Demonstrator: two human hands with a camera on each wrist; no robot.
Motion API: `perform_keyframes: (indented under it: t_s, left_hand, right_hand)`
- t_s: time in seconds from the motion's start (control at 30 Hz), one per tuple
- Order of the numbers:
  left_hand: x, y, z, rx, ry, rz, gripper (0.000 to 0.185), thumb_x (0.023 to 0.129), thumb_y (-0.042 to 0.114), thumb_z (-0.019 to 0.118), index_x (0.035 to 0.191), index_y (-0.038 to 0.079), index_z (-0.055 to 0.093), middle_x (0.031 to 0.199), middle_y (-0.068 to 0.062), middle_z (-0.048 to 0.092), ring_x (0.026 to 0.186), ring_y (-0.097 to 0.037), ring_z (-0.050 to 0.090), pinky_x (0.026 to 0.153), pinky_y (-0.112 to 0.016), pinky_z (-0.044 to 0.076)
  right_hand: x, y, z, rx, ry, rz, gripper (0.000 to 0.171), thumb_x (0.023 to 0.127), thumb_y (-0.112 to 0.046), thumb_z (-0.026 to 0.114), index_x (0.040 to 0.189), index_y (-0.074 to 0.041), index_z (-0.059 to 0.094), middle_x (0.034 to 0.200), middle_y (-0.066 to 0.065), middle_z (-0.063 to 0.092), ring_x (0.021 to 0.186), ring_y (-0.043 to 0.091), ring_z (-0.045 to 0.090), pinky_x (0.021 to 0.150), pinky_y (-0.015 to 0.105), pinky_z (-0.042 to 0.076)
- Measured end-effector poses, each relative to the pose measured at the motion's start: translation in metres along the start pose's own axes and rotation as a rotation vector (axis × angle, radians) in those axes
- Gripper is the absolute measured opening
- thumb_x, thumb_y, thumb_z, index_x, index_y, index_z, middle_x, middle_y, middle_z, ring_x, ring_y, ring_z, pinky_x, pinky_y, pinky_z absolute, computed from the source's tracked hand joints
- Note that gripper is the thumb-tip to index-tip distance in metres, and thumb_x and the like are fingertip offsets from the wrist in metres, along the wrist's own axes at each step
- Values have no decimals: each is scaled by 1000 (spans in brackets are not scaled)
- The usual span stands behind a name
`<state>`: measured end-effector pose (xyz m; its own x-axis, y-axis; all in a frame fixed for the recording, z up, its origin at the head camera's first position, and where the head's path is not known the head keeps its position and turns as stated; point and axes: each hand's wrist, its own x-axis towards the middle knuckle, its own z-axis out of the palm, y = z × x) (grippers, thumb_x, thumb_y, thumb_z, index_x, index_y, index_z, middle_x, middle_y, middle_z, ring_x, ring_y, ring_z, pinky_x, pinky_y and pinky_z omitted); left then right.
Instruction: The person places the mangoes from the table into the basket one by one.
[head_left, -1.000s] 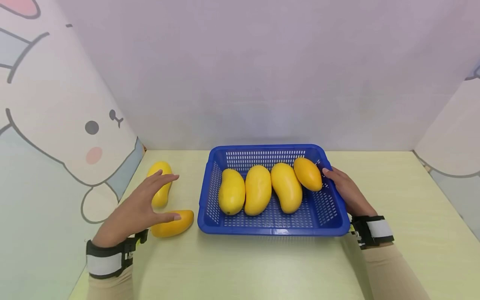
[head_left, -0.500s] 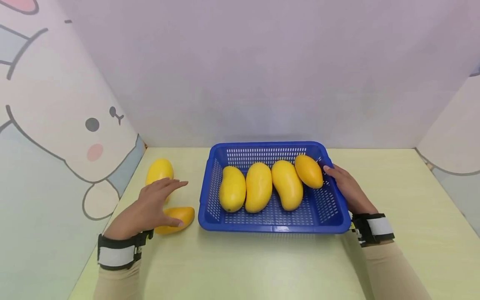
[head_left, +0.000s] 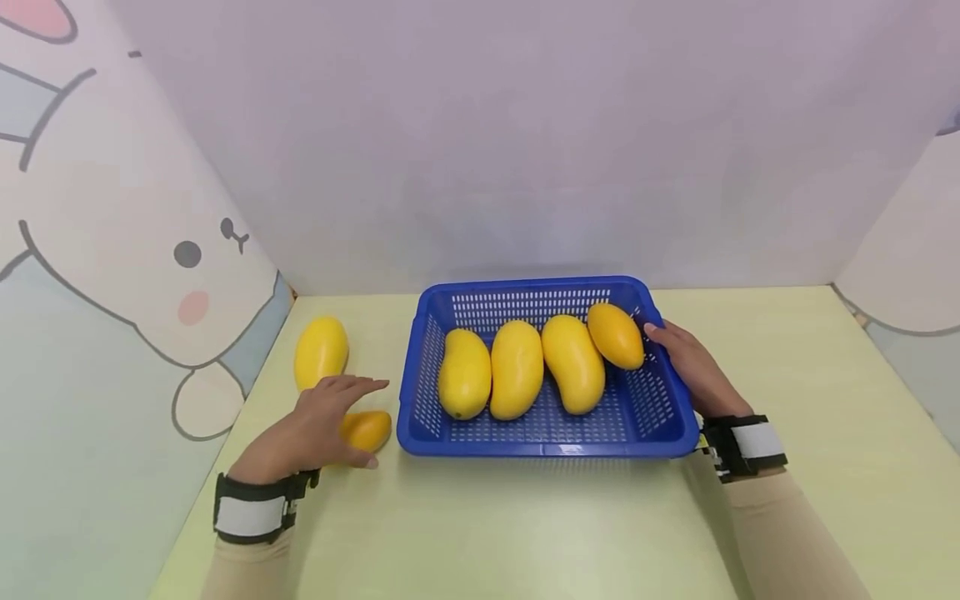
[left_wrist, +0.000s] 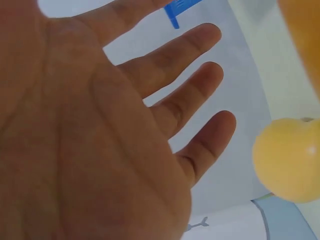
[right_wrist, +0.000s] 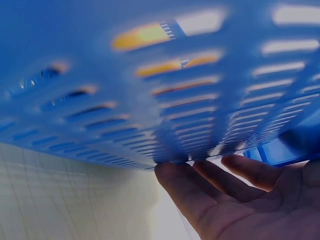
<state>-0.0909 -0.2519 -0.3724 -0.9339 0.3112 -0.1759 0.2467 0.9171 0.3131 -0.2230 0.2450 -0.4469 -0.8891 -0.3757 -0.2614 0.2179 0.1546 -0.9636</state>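
A blue slotted basket (head_left: 540,448) stands mid-table with several yellow mangoes (head_left: 517,368) lying side by side in it. Left of it two more mangoes lie on the table: a far one (head_left: 321,350) and a near, more orange one (head_left: 369,430). My left hand (head_left: 326,421) arches over the near mango with fingers spread, thumb on its near side; contact is unclear. The left wrist view shows the open palm (left_wrist: 125,125) and the far mango (left_wrist: 287,160). My right hand (head_left: 686,367) lies flat against the basket's right wall, its fingers (right_wrist: 200,185) straight on the slotted plastic (right_wrist: 150,90).
The pale green table (head_left: 525,533) is boxed in by a plain back panel and side panels. The left panel, with a cartoon rabbit (head_left: 150,275), stands close behind the loose mangoes. Bare table shows in front of the basket and to its right.
My left hand has drawn back from over the far mango and come down over the near one, covering most of it. The right hand stays on the basket's side.
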Motion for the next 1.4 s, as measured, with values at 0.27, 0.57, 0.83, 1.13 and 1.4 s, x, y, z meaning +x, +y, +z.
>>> perform_keyframes:
  t_s: [0.27,0.57,0.83,1.13,1.4]
  left_hand:
    - [-6,-12,16,-64,-45,-27,95,67,36,94,147,9,52,144,-17,54,130,-43,45,107,-65,35]
    - [-7,-20,26,-127,-99,-125,93,68,29,94,148,13,51,144,-13,54,128,-35,51,107,-60,40]
    - [-6,-25,28,-112,-94,-106,82,71,19,91,143,7,55,139,-14,58,123,-33,54,107,-57,41]
    - [-9,-27,27,-82,-58,-51,61,77,7,84,134,4,62,128,-11,65,113,-30,60,102,-54,46]
    - [-6,-27,27,-57,-33,-23,59,76,8,85,132,5,65,124,-8,67,109,-27,61,100,-52,48]
  right_hand:
    - [-1,-3,-1,3,-5,17,75,106,-54,35,164,-13,10,131,22,53,102,31,68,82,49,59]
    - [-2,-1,0,-5,-5,16,77,105,-56,36,164,-13,11,130,22,55,101,32,69,81,49,59]
    - [-4,-3,0,2,-4,14,76,106,-55,35,164,-13,10,130,22,54,102,32,69,82,49,59]
    - [-2,-4,3,-1,-6,11,78,105,-57,37,164,-14,11,137,26,49,104,33,68,83,48,59]
    - [-4,-1,1,9,4,12,77,105,-56,37,164,-14,10,135,25,51,103,32,68,83,49,59]
